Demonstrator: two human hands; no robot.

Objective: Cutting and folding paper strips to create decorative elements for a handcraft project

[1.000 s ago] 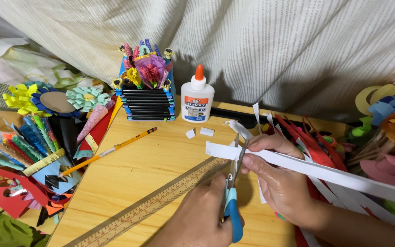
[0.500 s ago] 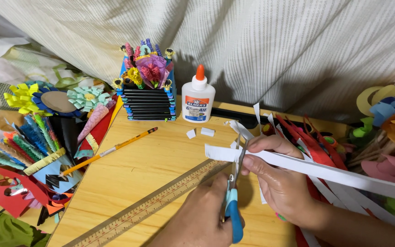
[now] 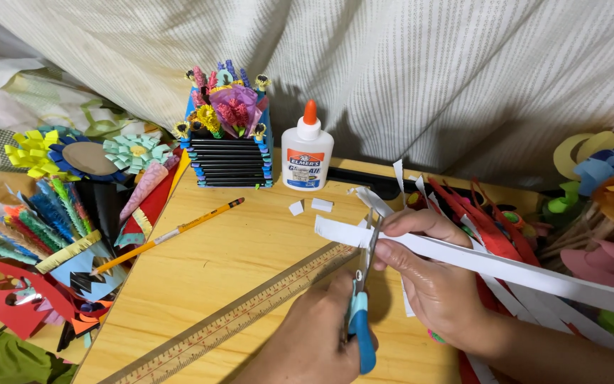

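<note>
Your right-hand fingers (image 3: 421, 222) are pinched shut on the white paper strip (image 3: 506, 267), thumb under, index on top, just right of the cut line. Your left hand (image 3: 314, 341) is closed round the blue handles of the scissors (image 3: 361, 313); blades point up and away from you, and I can't tell how far apart they stand, but they cross the strip near its left end.

The strip is held in the air above the counter (image 3: 250, 263), not resting on it. Its long axis runs left to right, sloping down toward the lower right; the free short end points left, past the blades, and the long tail runs off over your right forearm.

Risks, as I judge them:
- Right index sits v. close to the blades; a quick snip could nick it.
- The long tail hangs unsupported, so it may sag or twist and skew the cut.
- The blades aren't clearly square to the strip, so the offcut may come out slanted.
- Small white offcuts (image 3: 310, 206) lie near the glue bottle (image 3: 307, 156); a new piece may drop among them or slide under the wooden ruler (image 3: 250, 316).

A yellow pencil (image 3: 172, 235) lies left of all this, well apart.
</note>
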